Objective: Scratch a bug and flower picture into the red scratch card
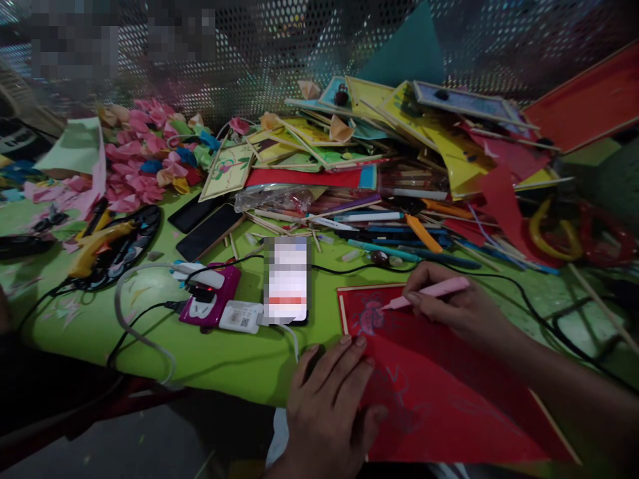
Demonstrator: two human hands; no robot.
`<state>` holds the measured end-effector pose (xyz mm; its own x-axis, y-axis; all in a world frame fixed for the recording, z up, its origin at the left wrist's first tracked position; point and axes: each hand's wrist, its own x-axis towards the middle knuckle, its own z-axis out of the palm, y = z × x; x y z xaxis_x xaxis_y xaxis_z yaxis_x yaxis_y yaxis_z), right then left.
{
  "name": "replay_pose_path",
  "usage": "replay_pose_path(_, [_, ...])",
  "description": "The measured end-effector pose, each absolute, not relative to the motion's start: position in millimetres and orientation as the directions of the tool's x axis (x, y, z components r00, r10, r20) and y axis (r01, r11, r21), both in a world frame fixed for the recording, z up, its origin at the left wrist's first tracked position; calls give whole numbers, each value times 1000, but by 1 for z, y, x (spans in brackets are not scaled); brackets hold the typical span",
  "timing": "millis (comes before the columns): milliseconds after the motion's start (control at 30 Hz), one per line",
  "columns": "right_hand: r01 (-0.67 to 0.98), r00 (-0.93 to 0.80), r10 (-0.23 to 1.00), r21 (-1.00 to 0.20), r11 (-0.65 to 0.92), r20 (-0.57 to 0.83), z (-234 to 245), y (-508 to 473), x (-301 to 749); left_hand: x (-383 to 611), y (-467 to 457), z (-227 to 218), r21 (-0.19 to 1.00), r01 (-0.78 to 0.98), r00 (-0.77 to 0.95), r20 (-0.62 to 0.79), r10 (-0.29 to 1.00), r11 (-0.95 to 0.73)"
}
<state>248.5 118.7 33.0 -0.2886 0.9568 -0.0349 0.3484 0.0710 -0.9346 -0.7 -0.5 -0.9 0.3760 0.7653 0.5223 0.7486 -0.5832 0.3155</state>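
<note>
Tabletop [224,359], red sheet [449,399] overhangs (left hand [329,406] flat), right hand [454,309] gripping pen [434,291]

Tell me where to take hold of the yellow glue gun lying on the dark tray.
Probably the thick yellow middle of the glue gun, from above on the near side: it lies flat on its side across the tray, with paper flowers crowding behind. Which end is the nozzle is too dim to tell.
</note>
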Motion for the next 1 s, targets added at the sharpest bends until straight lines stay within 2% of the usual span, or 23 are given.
replay_pose_path(1000, [332, -269, 961, -943, 23, -71, 35, 117, 251, 0, 0, 0, 334, 742, 366, 524, 769, -581])
